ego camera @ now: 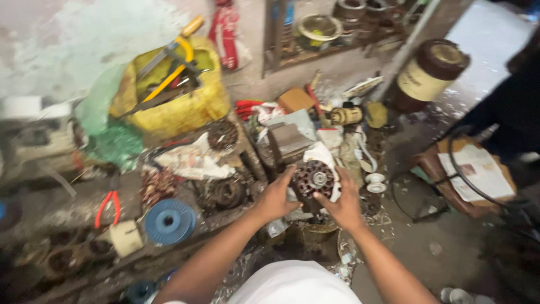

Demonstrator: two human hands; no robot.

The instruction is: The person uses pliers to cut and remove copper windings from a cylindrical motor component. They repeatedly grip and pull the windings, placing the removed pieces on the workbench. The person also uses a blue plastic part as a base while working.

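Hands cradle a round motor stator (313, 180) from both sides, steadying it. Left hand (275, 198) and right hand (344, 204) press their fingers against its rim, above the cluttered workbench (67, 208).

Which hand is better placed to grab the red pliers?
Left, probably. The red pliers lie on the left hand's side, though both hands, the right hand too, grip the motor part.

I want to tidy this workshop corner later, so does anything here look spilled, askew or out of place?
Yes. Scraps and debris are strewn over the floor around the round motor part held between the left hand and right hand. The yellow container is crumpled, with a hacksaw jutting out. Red-handled pliers lie loose beside a blue spool.
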